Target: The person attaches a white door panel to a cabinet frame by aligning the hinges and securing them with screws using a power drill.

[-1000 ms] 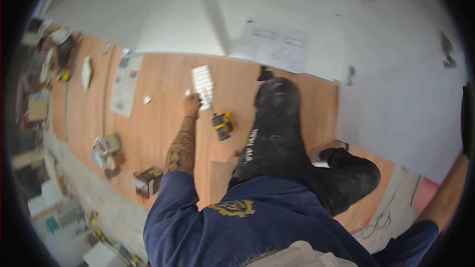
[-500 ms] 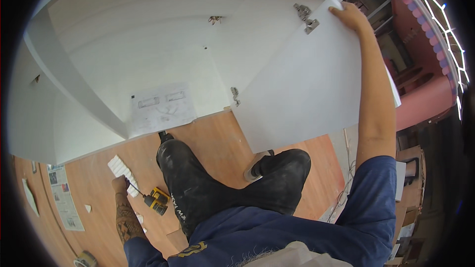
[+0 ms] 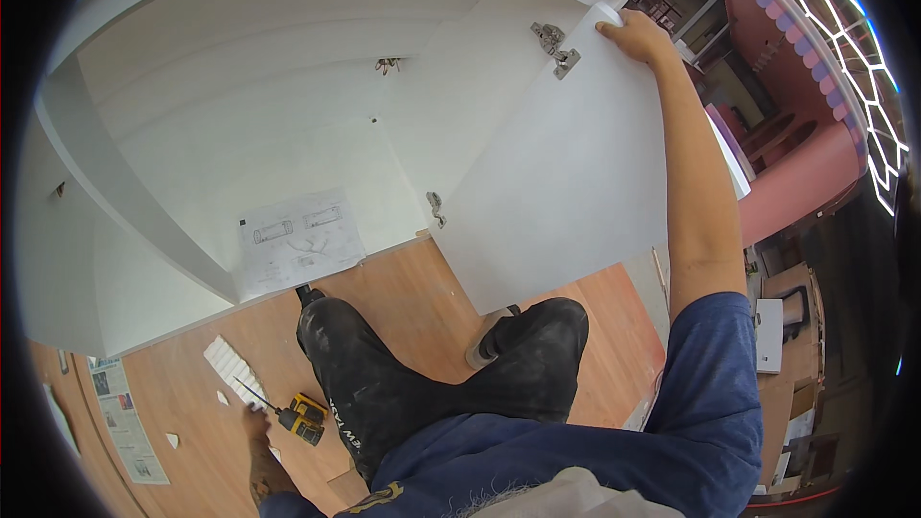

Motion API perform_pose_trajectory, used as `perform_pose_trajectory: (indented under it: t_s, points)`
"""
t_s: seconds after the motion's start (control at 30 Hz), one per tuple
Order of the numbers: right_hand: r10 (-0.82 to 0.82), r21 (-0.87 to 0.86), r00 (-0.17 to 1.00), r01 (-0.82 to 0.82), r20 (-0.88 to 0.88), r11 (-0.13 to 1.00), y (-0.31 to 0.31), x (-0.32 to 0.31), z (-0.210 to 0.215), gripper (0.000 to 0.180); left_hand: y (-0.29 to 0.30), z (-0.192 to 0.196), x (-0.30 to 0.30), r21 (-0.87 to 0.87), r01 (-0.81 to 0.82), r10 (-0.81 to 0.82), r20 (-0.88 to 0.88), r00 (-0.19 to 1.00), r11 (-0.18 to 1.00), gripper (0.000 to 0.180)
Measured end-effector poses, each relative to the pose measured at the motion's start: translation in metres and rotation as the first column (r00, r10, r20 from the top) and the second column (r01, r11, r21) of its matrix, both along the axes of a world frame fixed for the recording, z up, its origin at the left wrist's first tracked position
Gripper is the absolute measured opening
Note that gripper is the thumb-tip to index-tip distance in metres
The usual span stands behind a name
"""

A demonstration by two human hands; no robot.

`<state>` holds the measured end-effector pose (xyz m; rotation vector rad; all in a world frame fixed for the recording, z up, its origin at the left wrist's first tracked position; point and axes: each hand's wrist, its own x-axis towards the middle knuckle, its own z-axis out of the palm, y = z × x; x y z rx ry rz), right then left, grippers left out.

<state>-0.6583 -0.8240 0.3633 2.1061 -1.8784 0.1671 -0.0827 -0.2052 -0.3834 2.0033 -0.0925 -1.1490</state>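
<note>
The cabinet's [image 3: 302, 134] lower edge borders the boards [image 3: 408, 288], with bare space between the newspaper [image 3: 127, 422] and the drill [image 3: 307, 418], and the door [image 3: 566, 182] angles out toward the boards' right edge. A person's right hand [image 3: 635, 36] is clasped on the door's edge near a hinge [image 3: 566, 62]; the left hand [image 3: 257, 420] has fingers partly spread at the drill's bit, though whether it holds anything cannot be told. The drill lies between the left hand and left knee [image 3: 329, 326], well apart from the right hand.
</note>
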Motion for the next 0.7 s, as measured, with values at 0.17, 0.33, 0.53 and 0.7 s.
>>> perform_pose_trajectory:
  t_s: [0.17, 0.33, 0.53, 0.7]
  points:
    - [-0.036, -0.033, 0.999, 0.034, -0.038, 0.999, 0.002, -0.004, 0.002, 0.059, 0.016, -0.014, -0.103, -0.059, 0.808, -0.525, 0.732, 0.434, 0.586, 0.081]
    - [-0.001, -0.004, 1.0, 0.001, -0.002, 1.0, -0.001, -0.002, 0.003, 0.059, 0.018, -0.014, -0.124, -0.471, 0.291, -0.315, 0.03, 0.949, 0.833, 0.066]
    - [-0.002, -0.027, 0.999, 0.001, -0.045, 1.0, -0.003, -0.006, 0.006, 0.062, 0.02, -0.012, -0.16, -0.438, 0.329, -0.198, 0.319, 0.927, 0.837, 0.05]
    - [0.023, -0.016, 0.998, -0.023, -0.053, 1.0, -0.006, -0.008, 0.006, 0.062, 0.006, -0.002, -0.176, -0.381, 0.275, -0.11, 0.402, 0.909, 0.883, 0.04]
